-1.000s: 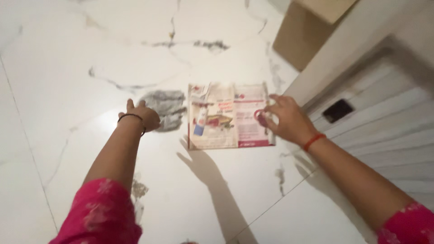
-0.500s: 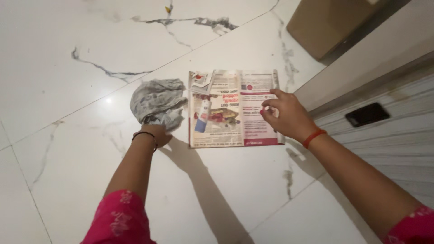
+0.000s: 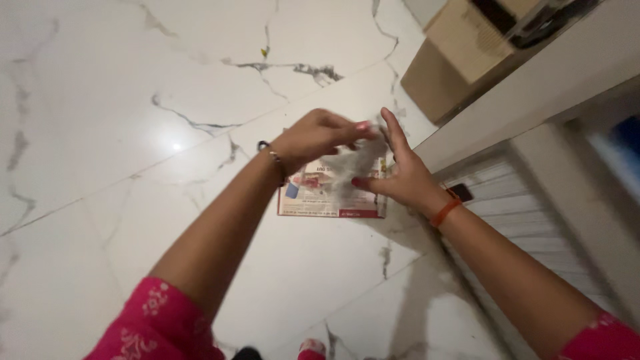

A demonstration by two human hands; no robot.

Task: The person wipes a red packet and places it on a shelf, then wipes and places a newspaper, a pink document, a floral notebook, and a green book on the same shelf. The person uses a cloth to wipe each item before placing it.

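Nearest the camera, two forearms in pink patterned sleeves (image 3: 157, 320) reach forward over a white marble floor (image 3: 100, 167) with grey veins. The left hand (image 3: 320, 135), a dark bangle at its wrist, is closed in a pinch on the upper edge of a crumpled grey cloth (image 3: 350, 163). The right hand (image 3: 400, 177), an orange band at its wrist, has its fingers spread and its palm against the cloth's right side; whether it truly grips cannot be told through the blur. The cloth hangs between both hands, touching each, the left hand above it and the right just beside it. Its long axis cannot be judged.

Directly beneath the hands lies a flat printed newspaper sheet (image 3: 327, 197), partly covered by them. Beyond the right hand stands a brown cardboard box (image 3: 443, 73). A pale ribbed panel (image 3: 533, 220) runs to the right of that arm.
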